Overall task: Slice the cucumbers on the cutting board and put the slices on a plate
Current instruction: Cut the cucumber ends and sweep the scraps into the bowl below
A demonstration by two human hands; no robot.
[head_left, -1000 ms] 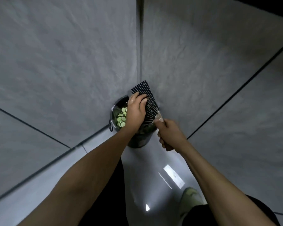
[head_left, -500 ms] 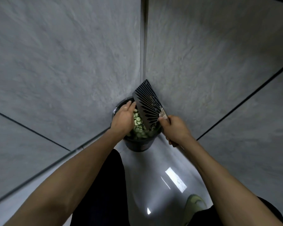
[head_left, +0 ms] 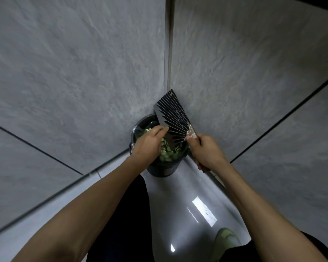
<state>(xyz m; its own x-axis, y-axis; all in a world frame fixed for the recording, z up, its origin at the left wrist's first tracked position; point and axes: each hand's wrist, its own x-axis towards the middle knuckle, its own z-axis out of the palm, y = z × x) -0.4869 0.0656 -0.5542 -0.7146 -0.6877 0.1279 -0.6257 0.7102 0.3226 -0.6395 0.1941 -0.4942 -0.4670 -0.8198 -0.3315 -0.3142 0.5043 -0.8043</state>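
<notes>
- Black cleaver [head_left: 173, 120] tilted over bin [head_left: 160, 168], right hand [head_left: 204, 151] grip wrapped round handle, likely to shed slices.
- Left hand [head_left: 149, 143] fingers straight against blade, apparently wiping cucumber slices [head_left: 168, 153] into bin.

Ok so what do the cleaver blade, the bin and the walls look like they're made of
The cleaver blade looks like metal with a dark coating and a pale radiating line pattern; bare silver shows near the handle held by the right hand.
The bin seems to be black plastic, matte, with what may be a clear liner at its rim.
The walls look like large grey stone or stone-look tiles, mottled, with dark joints.
</notes>
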